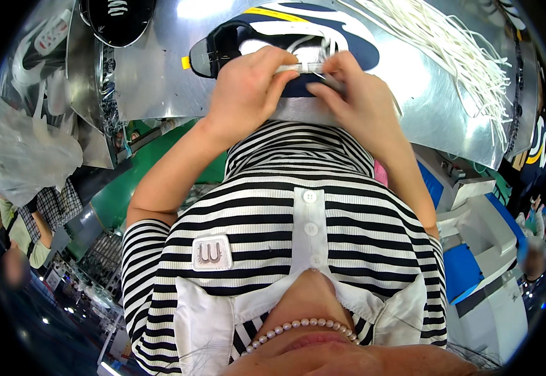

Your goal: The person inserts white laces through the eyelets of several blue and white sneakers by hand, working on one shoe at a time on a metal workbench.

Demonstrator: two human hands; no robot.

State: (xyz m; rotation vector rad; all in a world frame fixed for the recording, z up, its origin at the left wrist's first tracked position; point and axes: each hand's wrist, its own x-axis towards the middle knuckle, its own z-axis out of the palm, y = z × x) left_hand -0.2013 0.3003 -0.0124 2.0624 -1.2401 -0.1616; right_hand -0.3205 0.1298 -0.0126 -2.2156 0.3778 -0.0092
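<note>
The fingers (279, 55) of the left hand (243, 84) are drawn nearly together, thumb and index pinching a white shoelace (294, 67) at the mouth of a navy sneaker with white bands (356, 45). The thumb and index of the right hand (367, 97) stand parted just beside the same spot; they are blurred by motion, so whether they grip the lace cannot be told. The sneaker lies at the top centre of the frame on a shiny metal worktable (160, 84), toe toward the right of the frame, heel toward the left, with a yellow tab (186, 62) at the heel. A loose bundle of white laces (439, 53) is spread across the upper right. A black shoe with white laces (117, 22) stands at the upper left. A translucent plastic bag (31, 153) hangs at the left edge; blue-and-white cartons (489, 232) occupy the lower right.
</note>
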